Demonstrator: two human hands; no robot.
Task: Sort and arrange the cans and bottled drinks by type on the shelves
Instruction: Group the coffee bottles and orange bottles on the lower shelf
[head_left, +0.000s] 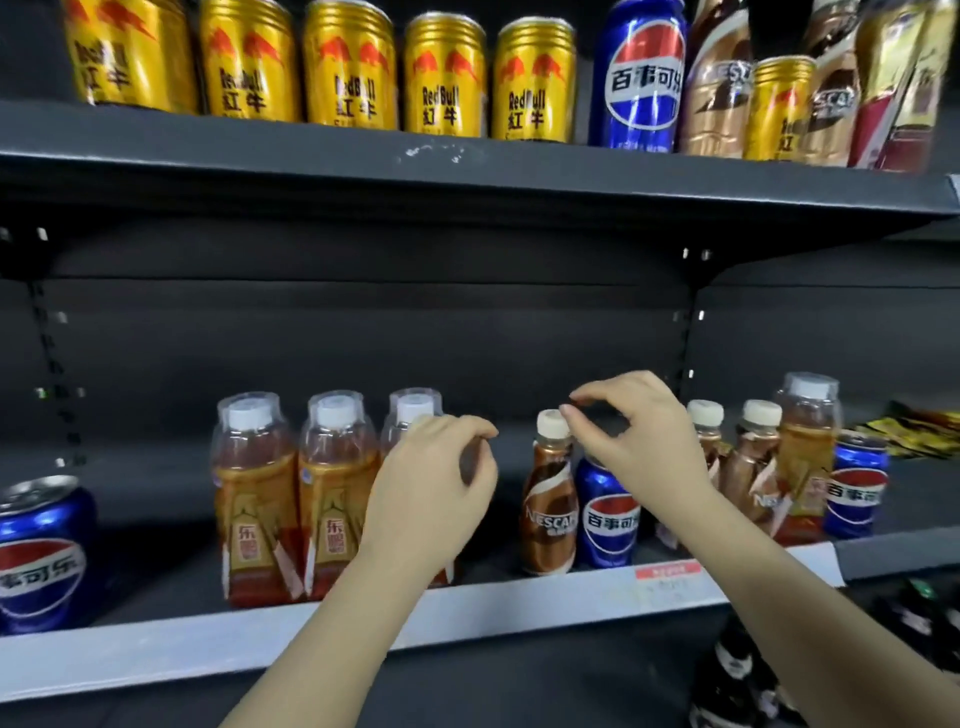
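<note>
**Two empty hands over a crowded middle shelf**

Both hands hover at the middle shelf (467, 618), and neither holds anything. The left hand (436, 488) is loosely curled in front of the third tea bottle (410, 421), fingers nearly closed on air. The right hand (639, 436) pinches thumb to forefinger just beside the cap of the coffee bottle (549, 499); whether it touches the cap I cannot tell.

The risk, as I see it, is a knock-over. The coffee bottle stands tight against a blue cola can (608, 514), so pulling it by the cap alone could tip it or drag the can toward the shelf edge. The right forearm also crosses in front of more coffee bottles (748, 467) and could sweep them.

Sorting looks unfinished: two more tea bottles (296, 493) stand grouped at left, a lone cola can (41, 551) sits far left, and another cola can (857, 493) far right. On the top shelf (363, 150), gold energy cans (343, 67) line up, with mixed drinks at its right end.
</note>
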